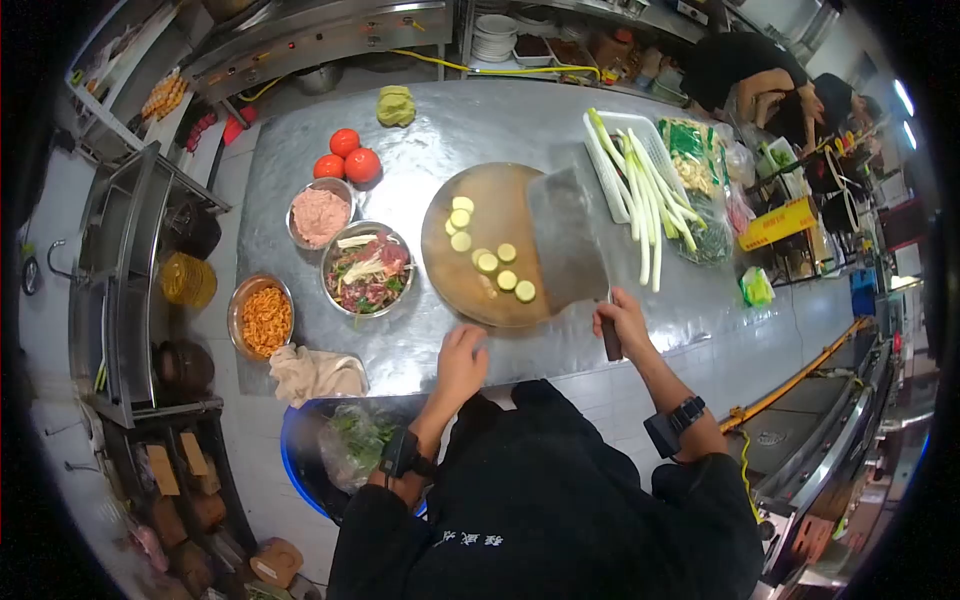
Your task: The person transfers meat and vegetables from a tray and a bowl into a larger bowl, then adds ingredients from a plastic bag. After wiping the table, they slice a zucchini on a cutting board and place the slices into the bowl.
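Note:
My right hand (622, 325) is closed around the dark handle of a wide cleaver (568, 235). Its broad blade spans the right part of a round wooden cutting board (450, 270). Several round zucchini slices (487, 262) lie scattered on the board, left of the blade. My left hand (462, 365) hovers by the board's near edge, fingers loosely bent, thumb apart, with nothing seen in it. Left of the board stands a metal bowl of sliced meat with pale strips and greens (368, 270).
A bowl of minced meat (320, 216), tomatoes (345, 142), a bowl of orange shreds (266, 320) and a cloth (315, 374) occupy the table's left side. Scallions (640, 190) lie across a white basket (603, 165) at right. A blue-rimmed bin (290, 465) stands below. Another person (745, 75) bends at back right.

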Demonstrator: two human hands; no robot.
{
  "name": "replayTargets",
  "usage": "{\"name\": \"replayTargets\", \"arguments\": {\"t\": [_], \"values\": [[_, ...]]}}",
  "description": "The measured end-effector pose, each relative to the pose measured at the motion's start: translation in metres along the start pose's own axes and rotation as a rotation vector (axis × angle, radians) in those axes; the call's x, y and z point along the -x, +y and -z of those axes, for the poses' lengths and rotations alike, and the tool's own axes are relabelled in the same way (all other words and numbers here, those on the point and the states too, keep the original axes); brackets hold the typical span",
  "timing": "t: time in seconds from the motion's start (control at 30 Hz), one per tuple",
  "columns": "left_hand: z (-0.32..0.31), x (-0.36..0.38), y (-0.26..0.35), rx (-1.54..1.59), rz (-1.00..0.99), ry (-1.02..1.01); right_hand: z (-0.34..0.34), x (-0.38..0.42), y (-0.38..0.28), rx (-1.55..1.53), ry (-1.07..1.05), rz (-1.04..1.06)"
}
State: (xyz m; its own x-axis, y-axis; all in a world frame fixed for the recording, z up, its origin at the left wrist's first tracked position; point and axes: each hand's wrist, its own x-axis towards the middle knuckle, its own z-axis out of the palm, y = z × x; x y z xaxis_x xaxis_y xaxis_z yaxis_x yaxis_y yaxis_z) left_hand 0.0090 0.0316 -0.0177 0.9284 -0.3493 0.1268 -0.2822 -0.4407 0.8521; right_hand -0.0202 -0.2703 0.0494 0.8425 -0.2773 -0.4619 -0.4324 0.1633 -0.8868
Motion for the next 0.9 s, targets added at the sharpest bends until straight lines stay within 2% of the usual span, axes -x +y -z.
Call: {"name": "replayTargets", "arguments": {"t": [0.07, 0.17, 0.27, 0.33, 0.37, 0.47, 0.57, 0.67, 0.77, 0.87, 0.9], "values": [[-0.007, -0.016, 0.007, -0.08, -0.107, 0.047, 0.016, 0.016, 0.024, -0.074, -0.009, -0.138], [-0.022, -0.034, 0.014, -0.144, -0.096, 0.028, 0.038, 0.035, 0.063, -0.296, -0.041, -0.308], [-0.042, -0.052, 0.027, -0.212, -0.155, -0.002, 0.065, 0.041, 0.09, -0.173, -0.057, -0.365], [-0.057, -0.068, 0.039, -0.393, -0.26, -0.019, 0.074, 0.04, 0.097, -0.102, -0.036, -0.426], [-0.064, -0.075, 0.045, -0.482, -0.314, -0.028, 0.076, 0.039, 0.1, -0.096, -0.042, -0.394], [-0.081, -0.092, 0.04, -0.678, -0.311, -0.101, 0.081, 0.033, 0.102, -0.043, -0.067, -0.31], [-0.088, -0.103, 0.041, -0.696, -0.223, -0.178, 0.09, 0.023, 0.11, 0.101, -0.104, -0.261], [-0.095, -0.11, 0.053, -0.629, -0.129, -0.219, 0.098, 0.012, 0.115, 0.075, -0.127, -0.267], [-0.106, -0.11, 0.048, -0.535, -0.13, -0.148, 0.097, 0.001, 0.114, 0.079, -0.134, -0.222], [-0.104, -0.1, 0.054, -0.631, -0.222, -0.038, 0.093, -0.003, 0.098, 0.097, -0.132, -0.255], [-0.102, -0.096, 0.055, -0.675, -0.25, -0.059, 0.09, -0.005, 0.095, 0.116, -0.15, -0.242]]}}
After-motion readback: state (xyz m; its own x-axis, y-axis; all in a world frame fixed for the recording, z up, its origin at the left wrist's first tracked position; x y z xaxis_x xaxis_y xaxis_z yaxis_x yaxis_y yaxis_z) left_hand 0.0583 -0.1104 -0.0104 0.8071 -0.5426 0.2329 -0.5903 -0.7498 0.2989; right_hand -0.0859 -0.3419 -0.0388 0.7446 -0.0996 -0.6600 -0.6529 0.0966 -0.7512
